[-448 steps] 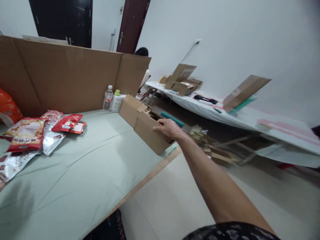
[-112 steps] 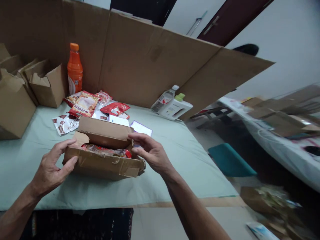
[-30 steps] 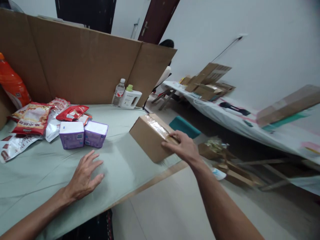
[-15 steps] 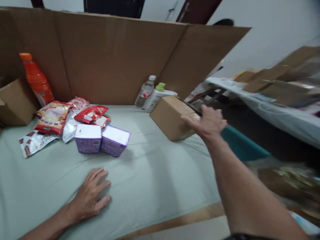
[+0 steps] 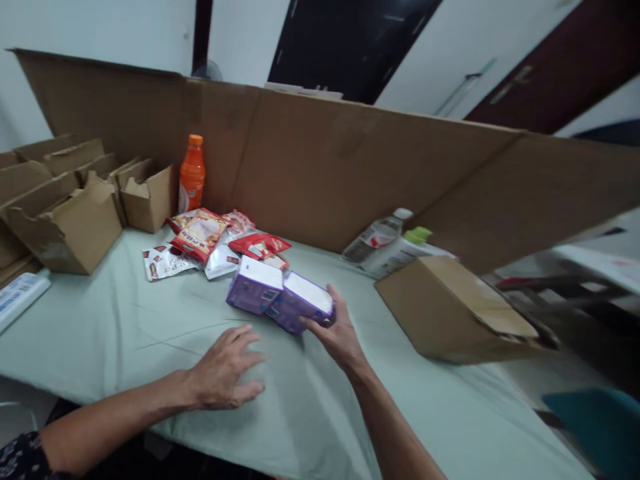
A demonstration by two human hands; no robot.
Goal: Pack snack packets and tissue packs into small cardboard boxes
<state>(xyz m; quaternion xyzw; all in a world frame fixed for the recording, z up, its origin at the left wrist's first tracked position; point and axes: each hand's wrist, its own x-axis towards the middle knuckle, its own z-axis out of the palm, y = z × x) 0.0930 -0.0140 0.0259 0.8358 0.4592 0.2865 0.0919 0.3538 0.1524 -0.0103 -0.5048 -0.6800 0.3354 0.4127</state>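
My right hand (image 5: 336, 331) grips the right one of two purple and white packs (image 5: 300, 310), thumb on its near side and fingers round its far end. The second purple pack (image 5: 254, 293) lies against it on the left. My left hand (image 5: 227, 368) rests flat on the pale green tablecloth (image 5: 125, 327) with fingers spread, just in front of the packs and holding nothing. A closed, taped cardboard box (image 5: 450, 313) sits on the cloth to the right, apart from both hands.
Red and silver snack pouches (image 5: 205, 240) lie behind the packs. An orange drink bottle (image 5: 191, 175) stands by a tall cardboard screen (image 5: 325, 167). Open cardboard boxes (image 5: 70, 213) stack at the left. A water bottle (image 5: 377, 235) and white green-capped bottle (image 5: 407, 248) lie behind the closed box.
My right hand let go of the closed cardboard box, came back left and took hold of the right purple pack. The view swung left. My left hand stayed flat on the cloth.
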